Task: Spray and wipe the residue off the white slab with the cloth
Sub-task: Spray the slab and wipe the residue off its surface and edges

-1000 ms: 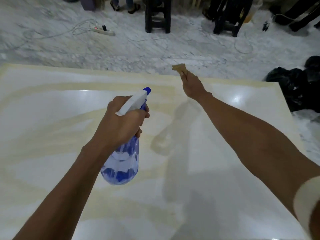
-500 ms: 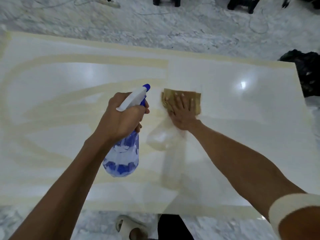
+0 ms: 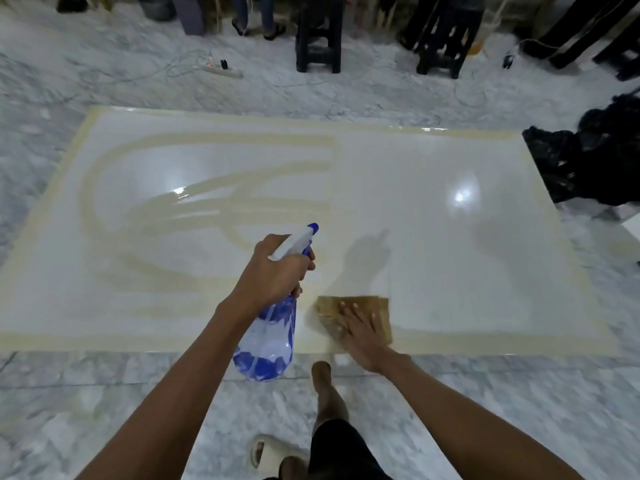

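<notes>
The left hand [image 3: 273, 271] grips the neck of a blue spray bottle [image 3: 266, 337], fingers curled round it under the white trigger head, nozzle aimed away over the white slab [image 3: 450, 258]. The right hand [image 3: 360, 332] lies flat on a tan cloth [image 3: 379, 304], fingers straight and spread, pressing it onto the slab right at the near edge.

The slab lies on the floor. Beyond the right fingertips the surface looks clean and glossy; beyond and outward of the left fingers lie broad yellowish bands of residue [image 3: 214, 202] in loops, and a thin band runs along the slab's border.

The likely trouble comes from the cloth sitting so close to the near edge: one more pull toward the body could drag it off the slab onto the marble floor [image 3: 104, 393], where it may pick up grit. The cloth already looks stained, so I judge it could smear residue back onto the clean half. The wet, shiny slab and floor also look slippery for the sandal [image 3: 266, 452] behind the hands.

Far past the fingertips stand two dark stools [image 3: 318, 32], a power strip [image 3: 221, 69] with cables, and someone's feet. A black bag [image 3: 588, 161] sits off the slab's far right corner. None of it blocks the wiping; only the bottle crowds the cloth, just beside the right fingers.
</notes>
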Motion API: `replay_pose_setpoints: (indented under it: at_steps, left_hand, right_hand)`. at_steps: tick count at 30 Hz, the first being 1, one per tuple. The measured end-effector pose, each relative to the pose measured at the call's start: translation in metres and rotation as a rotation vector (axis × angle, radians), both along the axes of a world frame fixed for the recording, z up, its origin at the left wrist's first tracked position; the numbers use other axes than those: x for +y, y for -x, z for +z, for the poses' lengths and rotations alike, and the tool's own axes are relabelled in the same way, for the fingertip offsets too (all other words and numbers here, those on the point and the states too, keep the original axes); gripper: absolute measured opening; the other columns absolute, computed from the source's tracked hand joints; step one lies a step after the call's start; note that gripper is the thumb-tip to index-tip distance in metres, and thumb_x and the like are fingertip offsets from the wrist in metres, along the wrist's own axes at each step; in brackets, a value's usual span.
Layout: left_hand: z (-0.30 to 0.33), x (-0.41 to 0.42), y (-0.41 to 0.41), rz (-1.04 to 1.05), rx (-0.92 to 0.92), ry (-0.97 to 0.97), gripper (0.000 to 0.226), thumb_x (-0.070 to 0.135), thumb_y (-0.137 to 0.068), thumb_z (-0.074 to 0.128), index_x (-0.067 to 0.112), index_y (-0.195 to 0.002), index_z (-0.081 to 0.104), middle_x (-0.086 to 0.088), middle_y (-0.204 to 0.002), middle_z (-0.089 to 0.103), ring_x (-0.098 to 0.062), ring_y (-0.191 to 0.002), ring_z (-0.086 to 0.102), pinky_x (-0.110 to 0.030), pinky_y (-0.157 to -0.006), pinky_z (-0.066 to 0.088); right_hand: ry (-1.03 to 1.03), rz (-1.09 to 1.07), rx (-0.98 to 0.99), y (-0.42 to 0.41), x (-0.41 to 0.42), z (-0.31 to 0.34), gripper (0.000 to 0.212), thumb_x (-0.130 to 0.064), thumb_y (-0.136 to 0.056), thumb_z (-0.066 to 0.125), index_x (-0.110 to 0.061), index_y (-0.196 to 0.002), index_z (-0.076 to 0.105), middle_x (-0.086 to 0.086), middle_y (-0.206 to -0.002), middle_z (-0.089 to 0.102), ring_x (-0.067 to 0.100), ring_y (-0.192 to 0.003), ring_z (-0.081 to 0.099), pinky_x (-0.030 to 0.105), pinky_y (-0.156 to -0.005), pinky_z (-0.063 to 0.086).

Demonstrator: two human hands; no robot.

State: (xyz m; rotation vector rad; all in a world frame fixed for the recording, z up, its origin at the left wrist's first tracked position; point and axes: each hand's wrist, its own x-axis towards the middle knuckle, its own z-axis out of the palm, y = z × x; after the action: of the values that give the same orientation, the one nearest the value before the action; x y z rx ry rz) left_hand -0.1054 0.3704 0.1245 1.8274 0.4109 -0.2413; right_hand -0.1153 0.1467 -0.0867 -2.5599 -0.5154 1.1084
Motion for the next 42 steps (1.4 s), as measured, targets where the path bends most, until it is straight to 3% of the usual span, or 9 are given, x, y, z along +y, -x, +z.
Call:
replay_pose_setpoints:
  at_steps: [2, 3, 9, 16, 21, 23, 26, 38, 42]
  left_hand:
    - [0.007, 0.005, -0.01, 0.004, -0.019, 0.006, 0.023, 0.009, -0.076, 0.052, -0.006, -0.084, 0.066, -0.027, -0.089, 0.072, -0.016, -0.037, 0.054, -0.038, -0.057, 0.055]
    - [0.01, 0.008, -0.018, 0.008, -0.034, 0.0, 0.025, 0.011, -0.076, 0.052, -0.007, -0.085, 0.066, -0.029, -0.089, 0.072, -0.016, -0.038, 0.054, -0.037, -0.056, 0.055]
    - [0.027, 0.045, -0.105, 0.031, -0.131, -0.063, 0.024, 0.01, -0.087, 0.053, -0.01, -0.085, 0.064, -0.029, -0.091, 0.073, -0.017, -0.039, 0.056, -0.035, -0.054, 0.054]
    - [0.013, 0.088, -0.214, 0.101, -0.152, -0.116, 0.02, 0.003, -0.091, 0.05, -0.007, -0.082, 0.064, -0.02, -0.085, 0.073, -0.016, -0.035, 0.052, -0.043, -0.053, 0.057]
    - [-0.019, 0.103, -0.251, 0.165, -0.117, -0.095, 0.019, 0.009, -0.074, 0.051, 0.003, -0.08, 0.069, -0.011, -0.084, 0.076, -0.015, -0.037, 0.054, -0.033, -0.049, 0.056]
    - [-0.028, 0.107, -0.254, 0.178, -0.08, -0.072, 0.029, 0.015, -0.067, 0.048, 0.002, -0.081, 0.069, -0.01, -0.082, 0.076, -0.015, -0.037, 0.054, -0.036, -0.051, 0.058]
    - [-0.036, 0.111, -0.248, 0.161, -0.066, -0.081, 0.03, 0.017, -0.069, 0.047, 0.002, -0.082, 0.069, -0.008, -0.082, 0.076, -0.016, -0.039, 0.056, -0.031, -0.049, 0.056]
    - [-0.004, 0.102, -0.121, 0.107, -0.047, -0.095, 0.018, 0.009, -0.077, 0.051, 0.004, -0.079, 0.068, -0.01, -0.082, 0.074, -0.015, -0.038, 0.055, -0.035, -0.052, 0.056]
    - [0.005, 0.092, -0.055, 0.072, -0.05, -0.09, 0.019, -0.005, -0.086, 0.05, 0.0, -0.081, 0.067, -0.014, -0.086, 0.075, -0.014, -0.035, 0.052, -0.038, -0.056, 0.056]
  right_hand:
    - [-0.288, -0.364, 0.136, -0.033, 0.001, 0.046, 0.074, -0.07, -0.096, 0.024, -0.017, -0.139, 0.054, 0.012, -0.142, 0.055, 0.028, -0.128, 0.054, 0.042, -0.109, 0.042]
    - [-0.369, -0.494, 0.132, -0.057, -0.002, 0.067, 0.057, -0.06, -0.102, 0.032, -0.016, -0.124, 0.062, 0.008, -0.122, 0.065, 0.024, -0.108, 0.063, 0.034, -0.094, 0.051]
    - [-0.614, -0.759, 0.094, -0.256, 0.023, 0.15, 0.046, -0.042, -0.106, 0.043, -0.007, -0.13, 0.059, 0.009, -0.128, 0.064, 0.027, -0.116, 0.062, 0.043, -0.104, 0.049]
    - [-0.441, -0.373, -0.421, -0.464, 0.107, 0.111, 0.063, -0.056, -0.103, 0.029, -0.004, -0.122, 0.058, 0.009, -0.1, 0.061, 0.023, -0.082, 0.055, 0.032, -0.063, 0.035]
    - [-0.138, -0.191, -0.406, -0.538, 0.151, 0.004, 0.061, -0.054, -0.101, 0.015, -0.023, -0.148, 0.039, 0.014, -0.143, 0.053, 0.037, -0.125, 0.054, 0.05, -0.102, 0.043]
    - [0.091, -0.036, -0.356, -0.524, 0.166, -0.034, 0.075, -0.061, -0.094, 0.003, -0.026, -0.159, 0.015, 0.012, -0.166, 0.018, 0.036, -0.151, 0.019, 0.059, -0.12, 0.017]
    - [0.165, 0.011, -0.435, -0.485, 0.174, -0.06, 0.058, -0.048, -0.106, 0.009, -0.031, -0.158, -0.009, 0.002, -0.167, -0.019, 0.026, -0.153, -0.019, 0.054, -0.119, -0.015]
    - [0.118, 0.124, -0.501, -0.237, 0.124, -0.051, 0.055, -0.044, -0.108, 0.016, -0.036, -0.148, -0.021, 0.004, -0.166, -0.018, 0.031, -0.153, -0.017, 0.06, -0.12, -0.01]
    - [0.103, 0.172, -0.458, -0.117, 0.105, -0.049, 0.058, -0.049, -0.095, -0.004, -0.036, -0.148, -0.025, 0.006, -0.164, -0.023, 0.035, -0.152, -0.02, 0.061, -0.118, -0.012]
